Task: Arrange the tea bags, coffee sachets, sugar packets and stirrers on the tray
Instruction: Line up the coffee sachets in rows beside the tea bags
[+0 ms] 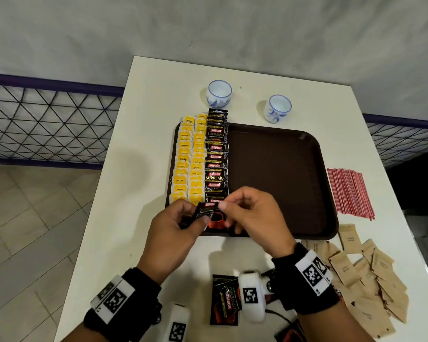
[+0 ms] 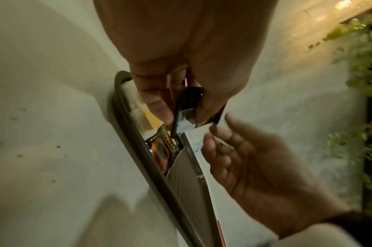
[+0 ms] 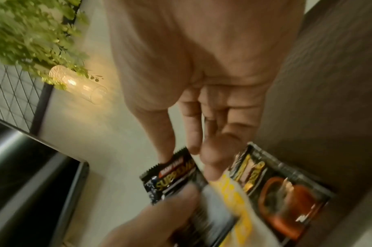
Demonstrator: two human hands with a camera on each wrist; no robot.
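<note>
Tray (image 1: 282, 239): tea bags (image 1: 188, 160) + coffee sachets (image 1: 216, 156) rowed along left edge.
Left hand (image 1: 176, 225): fingers curled round sachet stack (image 1: 203, 213).
Right hand (image 1: 255, 215): pinching top sachet.
Left to do: sugar packets (image 1: 366, 275), stirrers (image 1: 349, 191), still on table (image 1: 158, 95).

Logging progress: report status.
Left hand holds coffee sachets; right hand pinches top one. Tray right half bare. Stirrers, sugar packets off tray.

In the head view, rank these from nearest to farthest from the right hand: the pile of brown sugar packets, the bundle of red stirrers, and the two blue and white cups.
Measured from the right hand:
1. Sugar packets, lower right on the table, off the tray.
2. Red stirrers, right of the tray; close to the packets, but slightly farther.
3. Right cup, beyond the tray's far edge.
4. Left cup, also beyond it; too close to the right cup to rank firmly.
</note>
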